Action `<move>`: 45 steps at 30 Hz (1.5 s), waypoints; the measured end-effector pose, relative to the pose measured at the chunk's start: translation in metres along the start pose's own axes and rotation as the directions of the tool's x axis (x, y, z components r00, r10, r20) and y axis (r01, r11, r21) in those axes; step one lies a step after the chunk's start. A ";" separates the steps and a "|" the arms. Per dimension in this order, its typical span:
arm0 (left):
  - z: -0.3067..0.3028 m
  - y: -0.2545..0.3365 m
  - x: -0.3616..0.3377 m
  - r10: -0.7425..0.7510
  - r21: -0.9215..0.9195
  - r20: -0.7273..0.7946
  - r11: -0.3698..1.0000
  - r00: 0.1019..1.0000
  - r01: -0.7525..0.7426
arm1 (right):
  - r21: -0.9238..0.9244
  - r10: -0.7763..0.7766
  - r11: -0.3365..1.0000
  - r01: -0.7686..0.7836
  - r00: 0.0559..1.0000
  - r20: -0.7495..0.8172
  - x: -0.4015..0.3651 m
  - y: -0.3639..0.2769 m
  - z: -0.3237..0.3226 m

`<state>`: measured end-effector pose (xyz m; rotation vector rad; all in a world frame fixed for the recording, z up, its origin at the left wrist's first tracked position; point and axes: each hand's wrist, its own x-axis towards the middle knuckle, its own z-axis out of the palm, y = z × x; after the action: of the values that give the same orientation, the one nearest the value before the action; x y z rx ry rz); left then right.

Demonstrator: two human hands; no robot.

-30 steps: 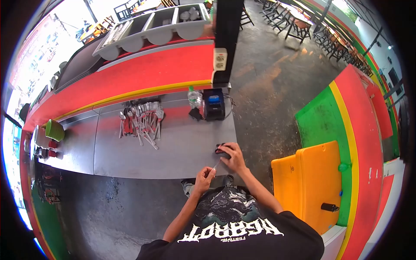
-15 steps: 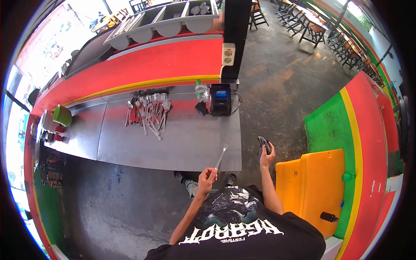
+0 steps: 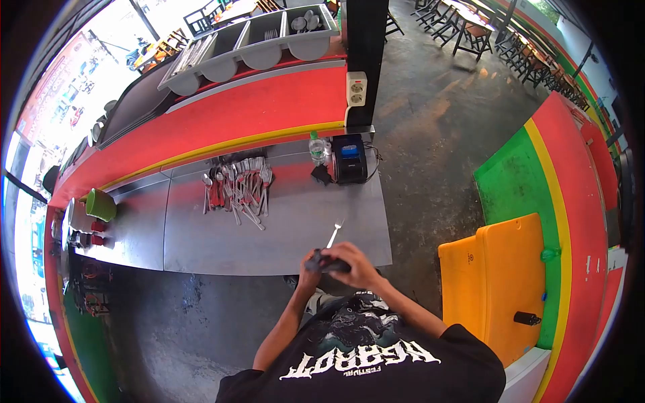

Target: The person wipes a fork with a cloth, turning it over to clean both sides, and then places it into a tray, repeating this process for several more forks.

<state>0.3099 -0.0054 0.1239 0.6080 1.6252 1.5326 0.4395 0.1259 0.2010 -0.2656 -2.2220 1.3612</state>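
My left hand (image 3: pixel 310 274) is closed on a metal fork (image 3: pixel 334 235), whose tines point up and away from me over the front part of the steel counter (image 3: pixel 289 235). My right hand (image 3: pixel 359 267) grips a bunched dark cloth (image 3: pixel 327 262) and has it against my left hand, around the handle end of the fork. The cloth covers that end and some of my left fingers. Farther back on the counter lies a loose pile of forks and spoons (image 3: pixel 238 188), some with red on them.
At the counter's back right stand a plastic bottle (image 3: pixel 317 148) and a black device (image 3: pixel 349 161). A green container (image 3: pixel 101 204) sits at the far left. Above, a grey cutlery tray (image 3: pixel 259 40) rests on the red ledge. A yellow chest (image 3: pixel 494 282) stands on my right.
My right hand has swung left with the dark cloth and met my left hand at the fork. The fork has shifted slightly left.
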 end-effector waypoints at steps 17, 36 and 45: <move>0.055 -0.001 -0.042 -0.009 -0.194 0.165 0.980 0.986 0.041 | -0.280 0.106 0.925 -0.257 0.881 -0.460 -0.015 0.099 -0.060; 0.045 0.023 -0.022 -0.148 -0.100 0.541 0.966 0.828 0.239 | 0.728 0.518 0.287 -0.623 0.740 0.430 -0.062 0.108 -0.073; 0.068 0.010 -0.037 -0.138 -0.383 0.590 0.819 0.795 0.426 | 0.667 0.424 0.455 -0.591 0.802 0.421 -0.044 0.072 -0.076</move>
<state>0.3838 0.0061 0.1456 0.4141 0.7900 1.3110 0.5089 0.2007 0.1512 -0.5207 -1.4651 2.6595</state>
